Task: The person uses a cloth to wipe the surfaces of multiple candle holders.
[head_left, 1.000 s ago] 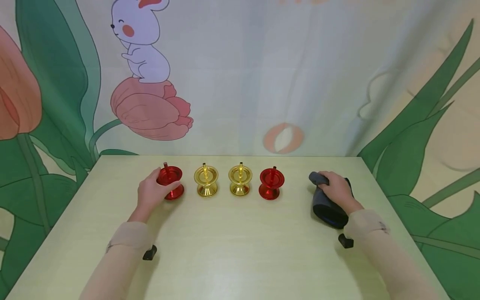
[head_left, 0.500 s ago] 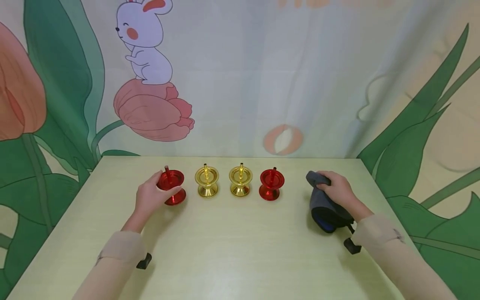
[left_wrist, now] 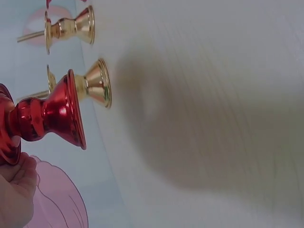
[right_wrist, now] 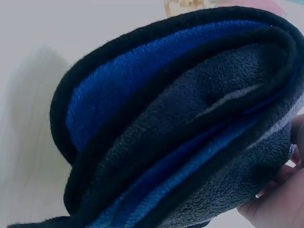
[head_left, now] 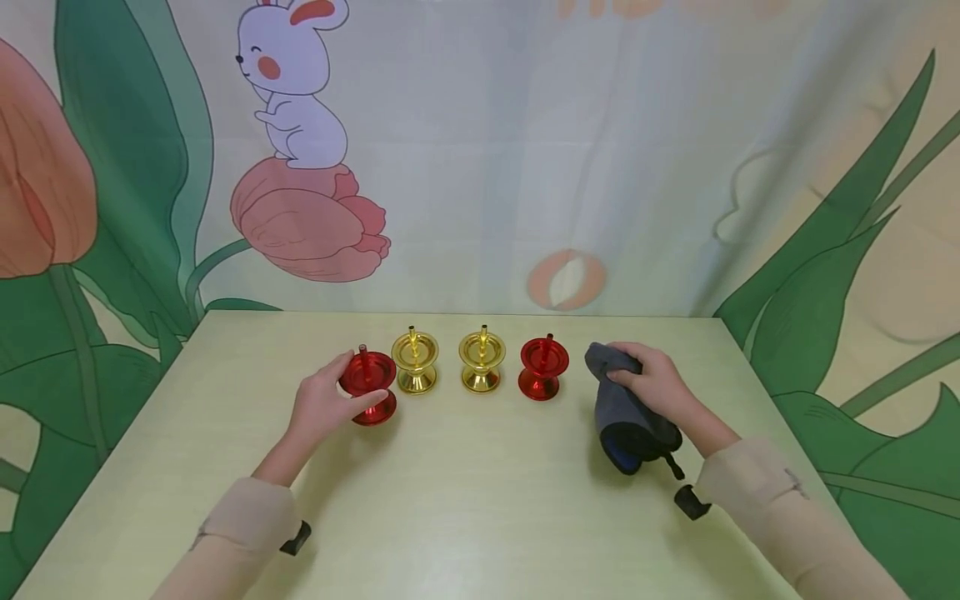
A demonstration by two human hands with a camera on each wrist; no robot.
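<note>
My left hand (head_left: 325,403) grips the rim of a red metal candle holder (head_left: 369,377), which has a dish, a central spike and a flared foot. In the left wrist view the foot of this candle holder (left_wrist: 61,110) hangs apart from the tabletop, and part of the dish is cut off by the frame edge. My right hand (head_left: 657,381) holds a folded grey microfibre towel (head_left: 626,412) by its upper end. Blue inner layers and black edging show on the towel (right_wrist: 185,80) in the right wrist view.
Two gold candle holders, a left one (head_left: 415,364) and a right one (head_left: 482,360), stand between my hands, with another red candle holder (head_left: 542,369) to their right. A pale table (head_left: 480,500) ends at a printed curtain (head_left: 450,167).
My left hand has lifted the red candle holder and carried it right and nearer to me. My right hand has brought the towel leftward, off the table's right side.
</note>
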